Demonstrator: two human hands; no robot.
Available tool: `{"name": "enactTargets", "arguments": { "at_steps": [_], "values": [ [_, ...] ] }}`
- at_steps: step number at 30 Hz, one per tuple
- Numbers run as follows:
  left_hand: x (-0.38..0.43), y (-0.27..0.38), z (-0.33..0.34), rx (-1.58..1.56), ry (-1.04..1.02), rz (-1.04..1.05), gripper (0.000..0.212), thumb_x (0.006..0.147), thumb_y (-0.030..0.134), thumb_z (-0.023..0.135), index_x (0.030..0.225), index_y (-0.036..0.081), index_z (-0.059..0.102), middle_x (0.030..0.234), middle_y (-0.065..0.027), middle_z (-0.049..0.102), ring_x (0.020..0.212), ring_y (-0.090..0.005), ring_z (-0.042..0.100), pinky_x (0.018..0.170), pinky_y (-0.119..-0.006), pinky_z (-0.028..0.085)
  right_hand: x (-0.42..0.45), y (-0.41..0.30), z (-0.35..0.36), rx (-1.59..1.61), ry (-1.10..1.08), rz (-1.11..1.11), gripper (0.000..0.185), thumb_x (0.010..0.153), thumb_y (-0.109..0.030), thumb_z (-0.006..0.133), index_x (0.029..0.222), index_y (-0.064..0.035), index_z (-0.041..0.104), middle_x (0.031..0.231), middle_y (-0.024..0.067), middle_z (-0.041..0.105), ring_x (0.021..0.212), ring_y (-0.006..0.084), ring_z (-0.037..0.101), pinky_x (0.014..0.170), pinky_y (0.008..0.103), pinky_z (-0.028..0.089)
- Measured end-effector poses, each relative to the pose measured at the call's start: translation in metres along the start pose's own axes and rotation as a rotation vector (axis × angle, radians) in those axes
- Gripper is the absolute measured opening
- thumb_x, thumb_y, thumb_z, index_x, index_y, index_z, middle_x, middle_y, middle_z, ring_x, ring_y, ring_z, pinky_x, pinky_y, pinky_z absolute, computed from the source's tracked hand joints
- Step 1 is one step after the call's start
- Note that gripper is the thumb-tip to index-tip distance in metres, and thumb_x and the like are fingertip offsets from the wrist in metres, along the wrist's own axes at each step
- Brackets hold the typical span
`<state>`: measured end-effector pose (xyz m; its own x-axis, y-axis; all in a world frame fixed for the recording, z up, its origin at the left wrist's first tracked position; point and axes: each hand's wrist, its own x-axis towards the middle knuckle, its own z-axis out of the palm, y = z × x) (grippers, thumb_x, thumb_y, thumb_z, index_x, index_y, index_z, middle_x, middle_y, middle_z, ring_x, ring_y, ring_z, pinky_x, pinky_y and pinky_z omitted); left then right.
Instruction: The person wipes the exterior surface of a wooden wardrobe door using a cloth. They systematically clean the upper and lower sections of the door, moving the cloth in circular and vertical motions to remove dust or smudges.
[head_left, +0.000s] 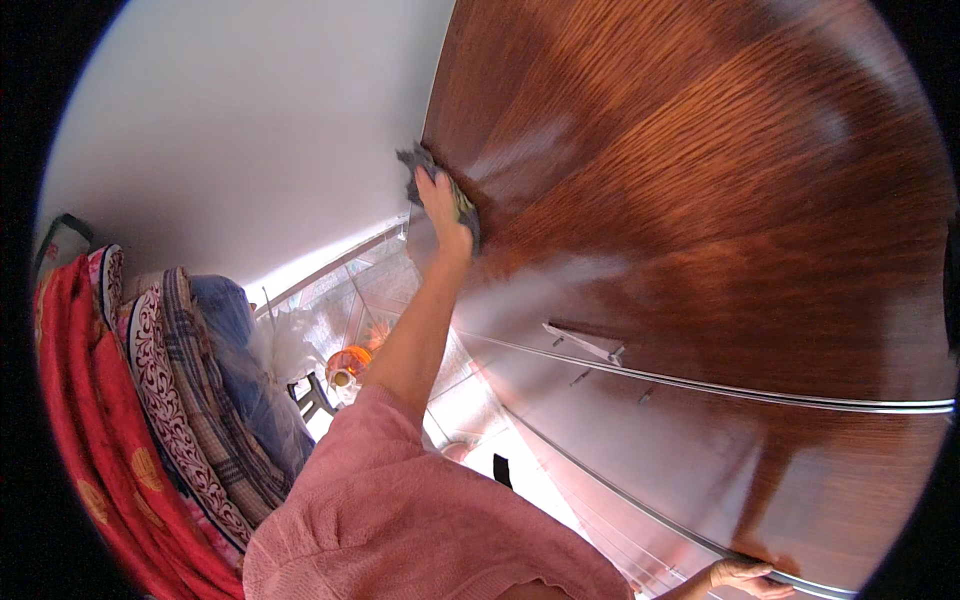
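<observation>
A dark grey cloth with a yellowish-green patch is bunched under my left hand. That hand presses it against the left edge of a large, glossy wood-grain cabinet panel. Part of the cloth sticks out past the edge, beside the pale wall. Lower on the panel is a slim handle, just above a silvery metal strip. At the lower right, my right hand holds the panel's metal-trimmed edge; some of its fingers are hard to make out. The glossy surface mirrors my arm.
Folded blankets, red, patterned and checked, are stacked at the left beside a clear plastic bag. An orange glossy object is behind my left arm, near the tiled floor. A pale wall rises at the upper left.
</observation>
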<state>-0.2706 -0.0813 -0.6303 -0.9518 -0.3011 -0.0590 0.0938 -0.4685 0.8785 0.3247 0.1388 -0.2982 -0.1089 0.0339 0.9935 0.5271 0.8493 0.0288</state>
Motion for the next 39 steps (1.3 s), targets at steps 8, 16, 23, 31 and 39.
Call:
{"name": "enactTargets", "arguments": {
  "at_steps": [8, 16, 23, 31, 39],
  "values": [
    [-0.185, -0.103, -0.051, 0.61, -0.177, -0.26, 0.08, 0.088, -0.002, 0.047, 0.16, 0.01, 0.016, 0.165, -0.0259, 0.006, 0.15, -0.0441, 0.012, 0.122, -0.048, 0.013, 0.004, 0.016, -0.014, -0.449, 0.076, -0.284, 0.063, 0.102, -0.04, 0.056, 0.145, 0.0022, 0.039, 0.151, 0.0232, 0.039, 0.14, 0.0401, 0.037, 0.114, 0.0539, 0.033],
    [-0.19, -0.066, -0.036, 0.326, -0.086, -0.158, 0.069, 0.105, 0.044, 0.038, 0.157, 0.001, 0.022, 0.165, -0.0184, 0.019, 0.152, -0.0336, 0.016, 0.122, -0.04, 0.014, 0.003, 0.005, -0.018, -0.376, -0.005, -0.163, 0.062, 0.102, -0.045, 0.052, 0.149, -0.0061, 0.039, 0.156, 0.0222, 0.029, 0.145, 0.0393, 0.027, 0.117, 0.0548, 0.029],
    [-0.349, -0.047, -0.03, 0.118, -0.024, -0.507, 0.066, 0.103, 0.04, 0.042, 0.155, 0.001, 0.029, 0.159, -0.0187, 0.029, 0.145, -0.0349, 0.027, 0.12, -0.041, 0.019, 0.001, 0.016, -0.033, -0.373, -0.132, -0.124, 0.062, 0.104, -0.052, 0.036, 0.147, -0.0085, 0.044, 0.159, 0.0252, 0.019, 0.149, 0.0407, 0.017, 0.117, 0.0609, 0.028],
    [-0.462, 0.147, 0.039, 0.437, -0.334, 0.159, 0.055, 0.098, 0.018, 0.047, 0.149, -0.001, 0.038, 0.156, -0.0241, 0.029, 0.14, -0.0404, 0.03, 0.117, -0.045, 0.022, 0.004, 0.017, -0.042, -0.255, -0.131, -0.193, 0.055, 0.105, -0.05, 0.039, 0.142, -0.0113, 0.052, 0.16, 0.0177, 0.026, 0.149, 0.0427, 0.016, 0.12, 0.0627, 0.018],
    [-0.397, 0.255, 0.133, 0.425, -0.441, 0.887, 0.066, 0.101, 0.034, 0.045, 0.153, -0.003, 0.03, 0.16, -0.027, 0.022, 0.147, -0.0445, 0.019, 0.118, -0.053, 0.013, 0.005, 0.015, -0.051, -0.245, -0.212, -0.192, 0.054, 0.107, -0.043, 0.039, 0.141, -0.0027, 0.05, 0.16, 0.0254, 0.021, 0.148, 0.0497, 0.014, 0.114, 0.0672, 0.017]
  ]
}}
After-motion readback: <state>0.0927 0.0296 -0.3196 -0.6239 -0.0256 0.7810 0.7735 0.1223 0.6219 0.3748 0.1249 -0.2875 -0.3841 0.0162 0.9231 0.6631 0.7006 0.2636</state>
